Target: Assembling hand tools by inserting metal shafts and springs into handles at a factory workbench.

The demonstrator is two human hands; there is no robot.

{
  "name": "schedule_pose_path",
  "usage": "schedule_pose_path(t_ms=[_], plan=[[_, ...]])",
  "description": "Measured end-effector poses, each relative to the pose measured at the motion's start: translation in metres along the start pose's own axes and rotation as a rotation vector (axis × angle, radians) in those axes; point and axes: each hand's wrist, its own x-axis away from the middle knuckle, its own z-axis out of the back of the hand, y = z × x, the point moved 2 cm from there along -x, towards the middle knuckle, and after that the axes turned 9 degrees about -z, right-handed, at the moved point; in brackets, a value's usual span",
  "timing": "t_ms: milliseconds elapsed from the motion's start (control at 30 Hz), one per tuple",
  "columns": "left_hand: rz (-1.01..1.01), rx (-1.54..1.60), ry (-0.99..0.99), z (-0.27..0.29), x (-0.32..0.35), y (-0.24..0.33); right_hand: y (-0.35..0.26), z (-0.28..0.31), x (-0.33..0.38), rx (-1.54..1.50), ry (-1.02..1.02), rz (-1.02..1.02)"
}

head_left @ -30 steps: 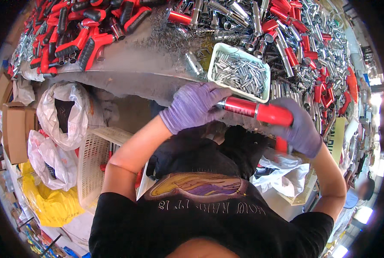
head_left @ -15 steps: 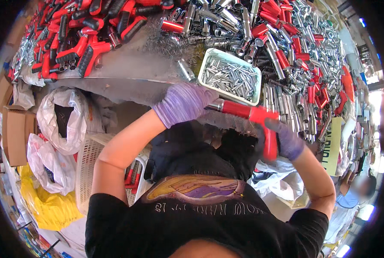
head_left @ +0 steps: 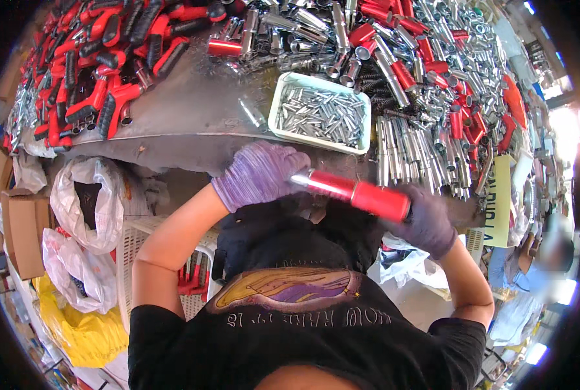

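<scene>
My left hand (head_left: 260,172), in a purple knit glove, is closed around the bare metal end of a red tubular tool (head_left: 361,195). The tool lies across in front of my body, its thick red end toward the right. At that end my gloved right hand (head_left: 427,220) is closed on it; motion blurs the fingers, and no handle shows from here. Just beyond my hands a white tray (head_left: 366,127) holds many small metal pins (head_left: 322,114). Left of the tray a shiny metal tube (head_left: 252,116) lies on the bench.
Red and black pistol-grip handles (head_left: 114,97) are heaped at the far left. Chrome and red tubes (head_left: 400,75) pile up at the right, with dark springs among them. White plastic bags (head_left: 85,211) and a cardboard box (head_left: 26,227) stand at left. Another person (head_left: 530,266) is at right.
The red tool has turned in my hands; its red grip, visible before at the right, no longer shows. Both hands have moved slightly lower. The bench view has shifted left.
</scene>
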Motion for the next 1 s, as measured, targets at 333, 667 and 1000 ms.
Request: schedule_pose_path(t_ms=[333,667,1000], plan=[[-0.087,-0.324,0.174,-0.005,-0.006,0.012,-0.023,0.018,0.004,-0.146,-0.323,-0.12],[0.355,-0.41,0.64,0.044,-0.001,0.022,-0.024,0.003,0.008,-0.772,-0.325,-0.004],[0.681,1.227,0.529,-0.01,-0.009,0.038,0.137,0.028,-0.137,0.687,0.311,-0.133]])
